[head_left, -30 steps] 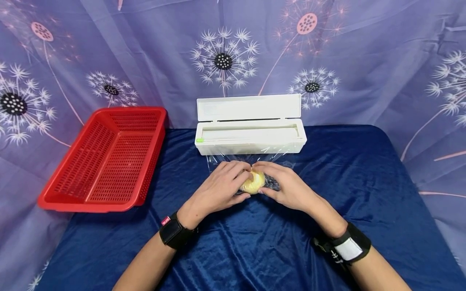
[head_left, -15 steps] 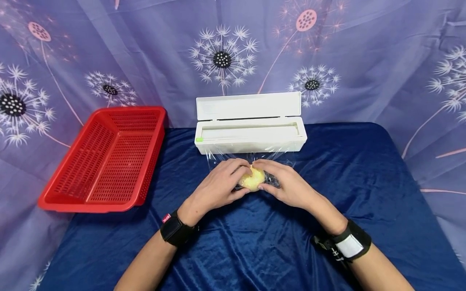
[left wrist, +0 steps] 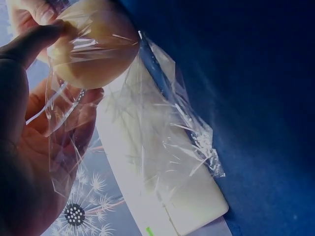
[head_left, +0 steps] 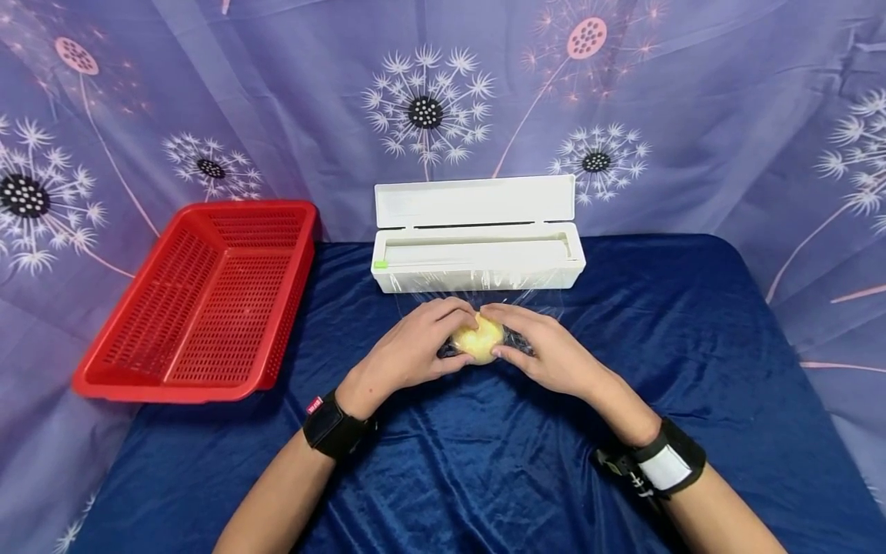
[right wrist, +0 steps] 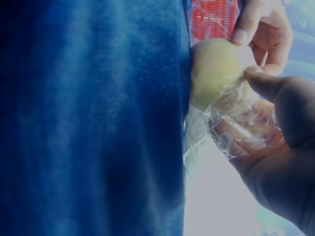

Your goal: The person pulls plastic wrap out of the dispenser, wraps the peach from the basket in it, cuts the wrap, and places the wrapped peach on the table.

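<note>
A table covered with a shiny dark blue cloth stands in front of a purple curtain printed with dandelion flowers. Nearest to the camera are the two forearms, each with a black band at the wrist. A little farther, in the middle of the table, the left hand and the right hand meet around a small round yellow fruit that sits on the cloth. The fingers of both hands are curled around the fruit, from the left and from the right, and they press a sheet of clear plastic wrap against it. In the left wrist view the wrap is stretched over the fruit and under the thumb, and its loose crinkled part reaches away toward the white box. In the right wrist view the wrap is bunched between the fruit and the right palm. Just behind the hands lies the long white wrap dispenser with its lid open and standing up; the wrap touches its front side. To the left, well apart from the hands, a red plastic basket rests at the edge of the table, tilted against the curtain.
</note>
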`<state>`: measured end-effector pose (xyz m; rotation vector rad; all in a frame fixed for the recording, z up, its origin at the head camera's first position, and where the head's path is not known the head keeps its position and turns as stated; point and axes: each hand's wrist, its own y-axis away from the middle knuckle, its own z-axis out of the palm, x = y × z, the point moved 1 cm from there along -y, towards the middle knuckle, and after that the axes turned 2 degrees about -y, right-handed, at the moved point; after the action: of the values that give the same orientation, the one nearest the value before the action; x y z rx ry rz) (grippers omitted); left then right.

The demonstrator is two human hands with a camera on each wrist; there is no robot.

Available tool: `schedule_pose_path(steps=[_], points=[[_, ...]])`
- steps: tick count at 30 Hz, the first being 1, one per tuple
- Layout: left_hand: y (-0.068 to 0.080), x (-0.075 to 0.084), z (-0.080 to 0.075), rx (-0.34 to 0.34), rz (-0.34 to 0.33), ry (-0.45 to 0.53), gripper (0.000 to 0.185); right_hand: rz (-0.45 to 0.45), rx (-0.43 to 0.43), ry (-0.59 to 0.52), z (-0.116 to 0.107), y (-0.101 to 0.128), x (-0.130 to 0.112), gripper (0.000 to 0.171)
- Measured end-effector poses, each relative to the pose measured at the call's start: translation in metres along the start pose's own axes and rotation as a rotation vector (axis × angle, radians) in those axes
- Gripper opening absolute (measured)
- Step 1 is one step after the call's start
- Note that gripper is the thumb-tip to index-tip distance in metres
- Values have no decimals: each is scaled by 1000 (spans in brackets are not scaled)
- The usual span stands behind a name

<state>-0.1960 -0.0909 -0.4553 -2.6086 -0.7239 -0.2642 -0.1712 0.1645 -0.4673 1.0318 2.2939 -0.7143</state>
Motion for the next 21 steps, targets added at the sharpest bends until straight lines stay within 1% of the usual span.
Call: schedule_pose_path(steps=[5, 13, 21], points=[[-4, -1, -2, -13, -28, 44, 40, 2, -3, 4, 0, 0, 1, 58], [-5, -3, -3, -44, -103, 68, 44, 14, -21, 0, 2, -1, 2, 56], [-8, -7, -2, -66, -139, 110, 44, 40, -44, 4, 3, 0, 3, 57]])
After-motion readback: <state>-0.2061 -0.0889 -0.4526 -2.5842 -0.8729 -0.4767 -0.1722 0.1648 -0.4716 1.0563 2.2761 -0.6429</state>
